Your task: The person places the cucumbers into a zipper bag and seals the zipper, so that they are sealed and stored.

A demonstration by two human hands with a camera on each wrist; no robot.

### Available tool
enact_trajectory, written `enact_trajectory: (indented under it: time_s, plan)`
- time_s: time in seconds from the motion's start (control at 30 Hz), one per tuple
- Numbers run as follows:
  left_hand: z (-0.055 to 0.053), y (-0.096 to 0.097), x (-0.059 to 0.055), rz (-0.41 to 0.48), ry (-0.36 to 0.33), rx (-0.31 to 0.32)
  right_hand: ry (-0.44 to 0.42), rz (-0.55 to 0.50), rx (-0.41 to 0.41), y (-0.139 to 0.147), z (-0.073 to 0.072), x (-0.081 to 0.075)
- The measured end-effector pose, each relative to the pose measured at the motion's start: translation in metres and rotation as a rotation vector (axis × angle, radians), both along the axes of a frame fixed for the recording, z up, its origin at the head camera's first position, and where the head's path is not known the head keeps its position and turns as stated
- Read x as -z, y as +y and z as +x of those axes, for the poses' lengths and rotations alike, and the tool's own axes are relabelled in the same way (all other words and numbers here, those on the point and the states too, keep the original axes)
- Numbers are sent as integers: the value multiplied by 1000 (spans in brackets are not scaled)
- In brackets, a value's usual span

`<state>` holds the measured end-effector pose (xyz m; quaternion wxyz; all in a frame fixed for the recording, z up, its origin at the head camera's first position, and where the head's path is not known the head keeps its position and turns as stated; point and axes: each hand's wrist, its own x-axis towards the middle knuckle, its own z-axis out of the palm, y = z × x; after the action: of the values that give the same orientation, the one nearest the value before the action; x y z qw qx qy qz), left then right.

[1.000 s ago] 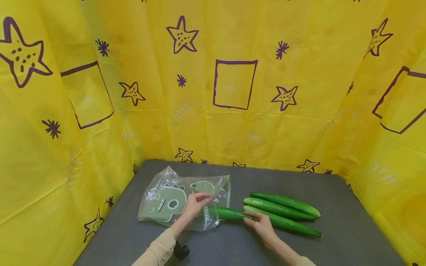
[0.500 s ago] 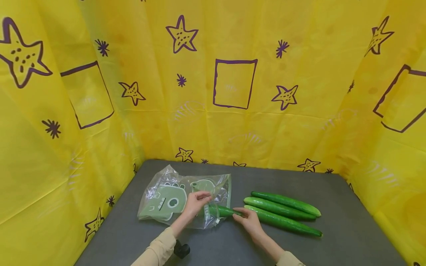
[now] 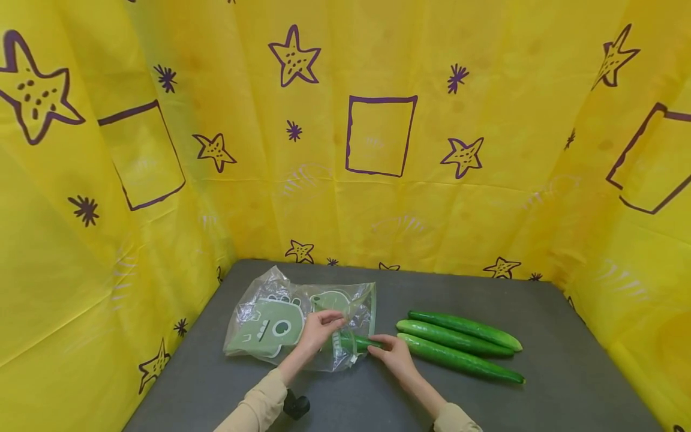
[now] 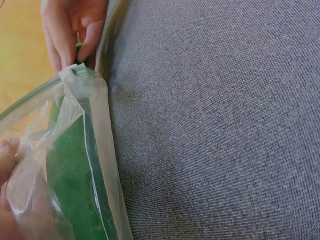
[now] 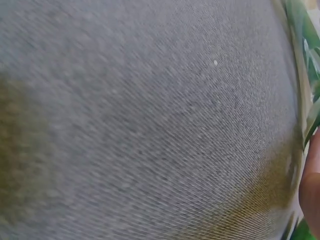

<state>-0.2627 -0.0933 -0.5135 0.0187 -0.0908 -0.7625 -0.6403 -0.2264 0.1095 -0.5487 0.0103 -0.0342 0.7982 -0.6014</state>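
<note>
A clear zip bag point(image 3: 259, 330) with green cartoon animals lies on the table, its mouth facing right. My left hand point(image 3: 323, 329) pinches the bag's upper film near the mouth, and its fingertips show at the left edge of the left wrist view. Most of one cucumber point(image 4: 75, 175) is inside the bag, seen through the plastic. My right hand point(image 3: 394, 355) holds that cucumber's stem end between thumb and fingers at the bag's mouth, close to the zip slider point(image 4: 75, 70). In the right wrist view only part of a right finger point(image 5: 311, 185) shows.
Three cucumbers point(image 3: 459, 340) lie side by side to the right of my right hand. A small black object point(image 3: 296, 405) is beside my left sleeve. The dark grey table point(image 3: 567, 336) is enclosed by yellow curtains point(image 3: 378, 228) with starfish drawings.
My right hand has moved left, sliding the cucumber further into the bag. The left hand stays at the bag's mouth, and the three other cucumbers have not moved.
</note>
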Motion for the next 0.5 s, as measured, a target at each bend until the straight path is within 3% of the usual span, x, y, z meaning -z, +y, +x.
enact_trajectory:
  time_s: [0.2,0.33,0.5]
  plan:
    - [-1,2,0,6,-1,1,100,76,-44,-3,-5,1]
    - [1,4,-2,-21,4,17,81,34,-109,-7,-7,4]
    - [10,6,-17,-29,9,26,59,-24,-146,-13,-7,7]
